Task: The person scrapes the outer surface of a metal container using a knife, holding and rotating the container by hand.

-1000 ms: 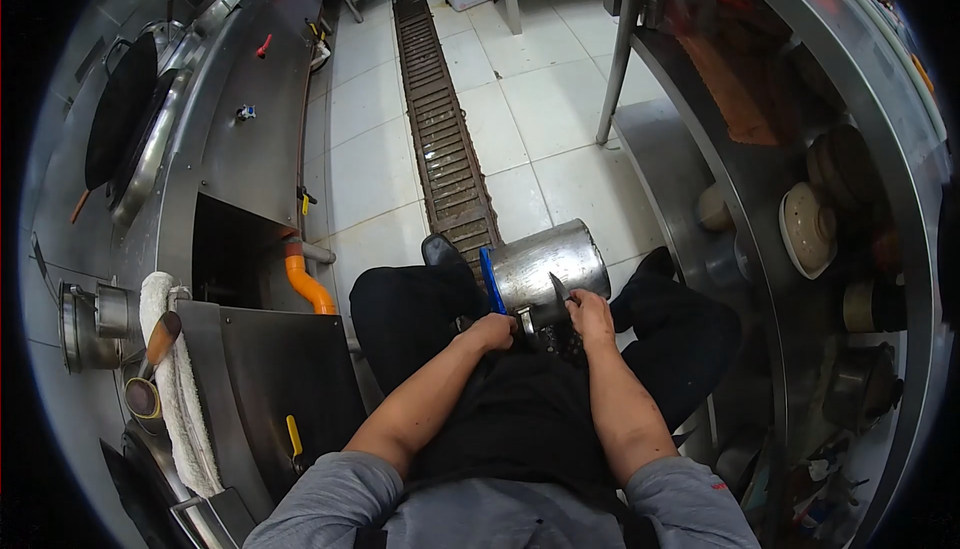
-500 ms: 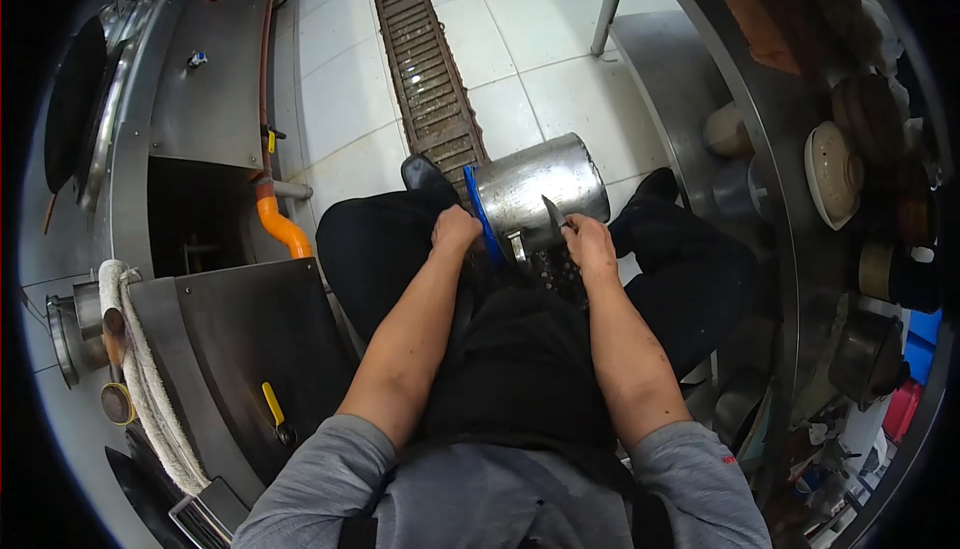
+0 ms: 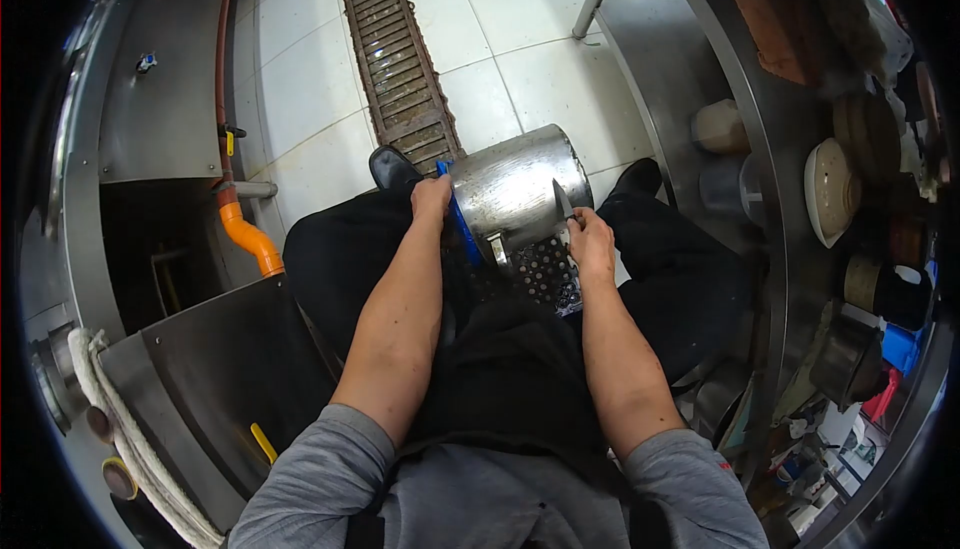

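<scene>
A large metal pot (image 3: 515, 184) lies on its side between my knees, with a blue rim or bag edge (image 3: 461, 219) at its left end. My left hand (image 3: 431, 197) is closed on the upper part of that blue edge. In my right hand (image 3: 592, 241) is a knife (image 3: 563, 199), its blade pointing up against the pot's right part. Below the pot is a dark surface with many round light spots (image 3: 543, 271). A metal handle (image 3: 499, 250) sticks out from the pot's near side.
A rusty floor drain (image 3: 395, 59) runs ahead over white tiles (image 3: 500, 9). Steel shelving (image 3: 680, 79) with bowls (image 3: 831, 194) and pots curves along the right. On the left are a steel counter (image 3: 220, 349), an orange pipe (image 3: 250, 237) and a white towel (image 3: 130, 429).
My left hand has moved up along the blue edge to its upper part. The view has shifted down and to the right, and more of the spotted surface shows. The knife stays in my right hand.
</scene>
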Action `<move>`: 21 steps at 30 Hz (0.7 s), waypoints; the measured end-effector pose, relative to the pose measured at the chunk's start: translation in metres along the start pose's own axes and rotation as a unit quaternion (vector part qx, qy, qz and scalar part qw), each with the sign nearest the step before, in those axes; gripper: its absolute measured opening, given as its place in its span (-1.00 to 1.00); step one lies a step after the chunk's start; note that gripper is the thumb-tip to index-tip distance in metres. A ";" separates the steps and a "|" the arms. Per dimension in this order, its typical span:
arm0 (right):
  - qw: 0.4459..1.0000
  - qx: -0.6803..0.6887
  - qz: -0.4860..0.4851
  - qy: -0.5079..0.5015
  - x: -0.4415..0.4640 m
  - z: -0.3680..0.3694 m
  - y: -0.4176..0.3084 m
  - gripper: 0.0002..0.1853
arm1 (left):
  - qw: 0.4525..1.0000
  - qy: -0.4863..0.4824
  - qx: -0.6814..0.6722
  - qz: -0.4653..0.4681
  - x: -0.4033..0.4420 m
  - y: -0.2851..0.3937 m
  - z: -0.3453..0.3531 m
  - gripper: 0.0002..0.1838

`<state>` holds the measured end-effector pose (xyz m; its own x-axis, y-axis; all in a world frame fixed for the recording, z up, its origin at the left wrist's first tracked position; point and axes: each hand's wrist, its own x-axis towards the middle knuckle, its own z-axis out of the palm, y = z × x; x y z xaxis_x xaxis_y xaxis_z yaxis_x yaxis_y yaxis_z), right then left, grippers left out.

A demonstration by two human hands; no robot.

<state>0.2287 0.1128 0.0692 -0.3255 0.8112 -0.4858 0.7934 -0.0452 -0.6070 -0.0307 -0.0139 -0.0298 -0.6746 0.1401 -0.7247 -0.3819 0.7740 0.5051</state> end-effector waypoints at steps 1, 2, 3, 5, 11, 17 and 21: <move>0.999 0.009 0.027 -0.014 -0.001 -0.002 -0.004 -0.74 | 0.998 0.012 0.056 0.005 -0.010 0.012 -0.003 -0.75; 0.999 0.004 0.031 -0.014 0.000 0.000 -0.003 -0.74 | 0.998 0.019 0.067 0.003 -0.012 0.015 -0.001 -0.69; 0.999 -0.004 0.029 -0.019 0.002 0.003 0.000 -0.73 | 0.998 0.015 0.067 -0.001 -0.010 0.016 0.000 -0.69; 0.999 -0.015 0.028 -0.025 0.005 0.009 0.003 -0.73 | 0.998 -0.034 0.048 -0.025 -0.005 0.020 0.000 -0.75; 0.999 -0.034 0.007 -0.013 0.010 0.018 0.013 -0.72 | 0.995 -0.084 0.032 -0.054 -0.011 0.036 -0.002 -0.78; 0.995 -0.076 -0.062 0.004 0.000 0.014 0.008 -0.71 | 0.993 -0.059 0.062 -0.077 -0.010 0.022 0.012 -0.94; 0.997 -0.054 -0.040 -0.023 -0.004 0.008 0.003 -0.71 | 0.993 -0.032 0.104 0.042 -0.052 0.047 -0.002 -0.89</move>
<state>0.2286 0.1046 0.0642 -0.4119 0.7819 -0.4680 0.8139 0.0848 -0.5748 -0.0151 0.0134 0.0323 -0.6541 0.2432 -0.7162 -0.1824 0.8682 0.4614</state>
